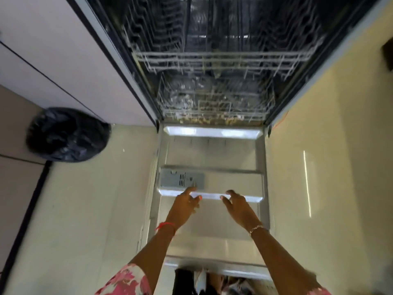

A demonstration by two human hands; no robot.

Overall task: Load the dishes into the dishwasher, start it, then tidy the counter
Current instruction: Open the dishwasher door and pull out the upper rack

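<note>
The dishwasher stands open in front of me, its steel door folded down flat. Wire racks sit inside the dark tub; blur hides what they hold. A grey detergent compartment is set in the door's left part. My left hand hovers over the door with its forefinger stretched toward that compartment and the other fingers loosely bent. My right hand hangs beside it over the door, fingers relaxed. Neither hand holds anything.
A bin lined with a black bag stands on the floor to the left of the door. Pale cabinet fronts flank the dishwasher on the left. Light floor tiles lie on both sides.
</note>
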